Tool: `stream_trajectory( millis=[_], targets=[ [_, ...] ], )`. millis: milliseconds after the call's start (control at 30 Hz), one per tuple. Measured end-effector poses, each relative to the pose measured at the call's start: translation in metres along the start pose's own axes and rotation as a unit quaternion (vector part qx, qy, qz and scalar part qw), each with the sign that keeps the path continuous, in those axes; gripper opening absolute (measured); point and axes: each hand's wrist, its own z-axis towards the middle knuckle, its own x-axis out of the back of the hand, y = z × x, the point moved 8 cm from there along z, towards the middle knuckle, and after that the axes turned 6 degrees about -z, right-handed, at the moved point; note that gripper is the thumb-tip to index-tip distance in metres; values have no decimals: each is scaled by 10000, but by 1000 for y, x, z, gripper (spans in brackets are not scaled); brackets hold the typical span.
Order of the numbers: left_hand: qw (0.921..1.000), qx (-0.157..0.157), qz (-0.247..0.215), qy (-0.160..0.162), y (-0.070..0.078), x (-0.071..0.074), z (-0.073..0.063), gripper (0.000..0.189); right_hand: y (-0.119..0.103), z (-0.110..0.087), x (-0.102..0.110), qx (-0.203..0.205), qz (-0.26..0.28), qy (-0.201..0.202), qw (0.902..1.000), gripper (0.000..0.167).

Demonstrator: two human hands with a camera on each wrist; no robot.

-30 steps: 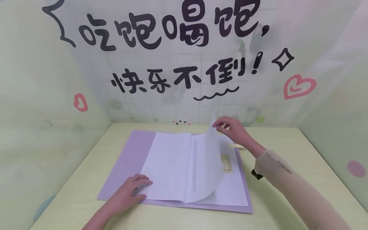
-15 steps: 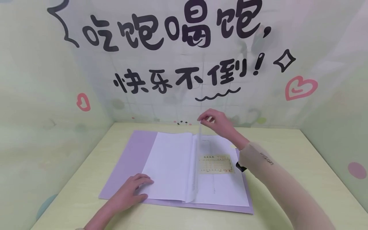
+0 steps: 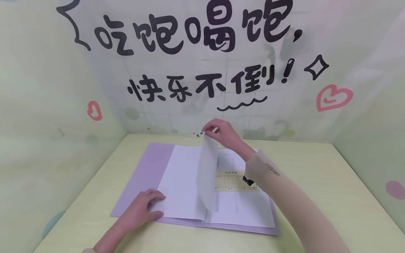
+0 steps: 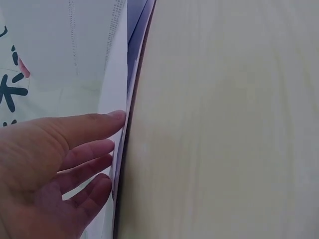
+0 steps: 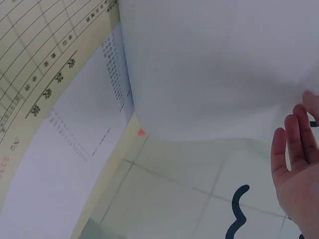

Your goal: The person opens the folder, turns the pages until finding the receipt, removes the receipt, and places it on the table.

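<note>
A purple folder [image 3: 142, 175] lies spread on the table, with white paper sheets inside. My right hand [image 3: 223, 133] pinches the top corner of one sheet [image 3: 207, 172], which stands upright near the middle fold. The right wrist view shows that lifted sheet [image 5: 209, 74] curving toward the fingers. Beneath it, a yellow printed form [image 3: 231, 181] lies across a page of printed columns [image 3: 246, 211], partly covered by the sheet and the right cuff. My left hand [image 3: 142, 209] rests at the lower left corner of the left page [image 3: 180, 179], fingers spread, thumb at the folder's near edge.
The pale wooden table [image 3: 316, 196] extends around the folder on both sides and in front. Behind stands a printed wall sheet [image 3: 177, 116] with black characters, with side panels left and right. A small black device [image 3: 248, 181] sits below the right cuff.
My right hand has carried the sheet leftward, from over the right page past upright to the left of the fold, baring more of the yellow form. The left hand has stayed in place.
</note>
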Motion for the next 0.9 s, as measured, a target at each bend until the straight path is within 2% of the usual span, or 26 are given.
stream_trajectory(
  millis=[233, 467, 700, 900],
  targets=[
    [9988, -101, -406, -243, -8, 1, 1, 48, -16, 14, -27, 150, 129, -282, 9994, 13],
    [9965, -50, -826, -134, -14, 2, 1, 58, -30, 20, -55, 307, 123, -584, 9977, 17],
    [9960, -44, -880, -140, -14, 3, 0, 58, -34, 23, -83, 209, 212, -1110, 9934, 29],
    [9969, -241, -744, -43, -13, 3, 1, 57, -34, 21, -108, 12, 169, -1589, 9871, 41]
  ],
)
